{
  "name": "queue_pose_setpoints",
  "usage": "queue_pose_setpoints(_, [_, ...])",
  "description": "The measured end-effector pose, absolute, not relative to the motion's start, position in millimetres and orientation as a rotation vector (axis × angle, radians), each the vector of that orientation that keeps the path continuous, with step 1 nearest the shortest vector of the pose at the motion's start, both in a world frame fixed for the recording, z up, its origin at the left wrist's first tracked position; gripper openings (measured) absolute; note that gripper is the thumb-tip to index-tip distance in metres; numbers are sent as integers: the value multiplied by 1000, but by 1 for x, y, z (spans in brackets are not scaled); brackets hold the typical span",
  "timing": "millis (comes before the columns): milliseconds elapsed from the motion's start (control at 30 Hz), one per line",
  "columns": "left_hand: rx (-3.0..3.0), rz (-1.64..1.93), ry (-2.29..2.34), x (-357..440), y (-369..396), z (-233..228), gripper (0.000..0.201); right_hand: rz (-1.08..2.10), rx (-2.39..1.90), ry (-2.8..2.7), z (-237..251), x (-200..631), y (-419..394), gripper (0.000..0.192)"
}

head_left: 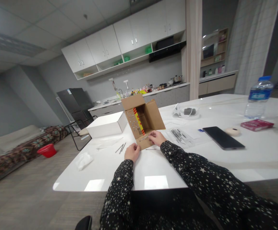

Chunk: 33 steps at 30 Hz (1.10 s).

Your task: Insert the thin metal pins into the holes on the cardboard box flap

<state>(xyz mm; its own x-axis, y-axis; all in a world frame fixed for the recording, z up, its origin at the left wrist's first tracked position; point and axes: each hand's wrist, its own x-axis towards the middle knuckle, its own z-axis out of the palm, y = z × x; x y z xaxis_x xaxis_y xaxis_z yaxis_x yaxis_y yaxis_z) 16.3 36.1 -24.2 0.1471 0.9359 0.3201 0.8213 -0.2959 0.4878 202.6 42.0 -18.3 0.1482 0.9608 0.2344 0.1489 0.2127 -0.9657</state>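
Observation:
An open brown cardboard box (150, 116) lies on its side on the white table (153, 172), its flaps spread and rows of small shiny pins stuck in the left flap. My right hand (156, 138) pinches the edge of the near flap (144, 142), which also carries a row of pins. My left hand (132, 151) rests curled on the table right beside that flap; what it holds, if anything, is too small to tell. Two thin metal rods (121, 148) lie just left of my left hand.
A white box (106, 125) sits left of the cardboard box, a crumpled tissue (84, 160) near the table's corner. To the right lie a clear bag of tools (180, 135), a black phone (222, 137), a red packet (257, 124) and a water bottle (258, 97).

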Motion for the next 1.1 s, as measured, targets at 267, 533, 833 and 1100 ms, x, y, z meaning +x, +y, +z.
queue_pose_setpoints(267, [2198, 855, 1745, 17, 34, -21, 27, 857, -1302, -1365, -18, 201, 38, 13])
queue_pose_setpoints(533, [2193, 841, 1751, 20, 30, -17, 27, 385, -1448, -1779, -19, 202, 32, 6])
queue_pose_setpoints(833, [2212, 851, 1748, 20, 33, -18, 28, 316, -1686, -2076, -11, 195, 15, 17])
queue_pose_setpoints(1100, [2213, 836, 1754, 19, 36, -21, 27, 325, -1809, -2039, -8, 194, 9, 26])
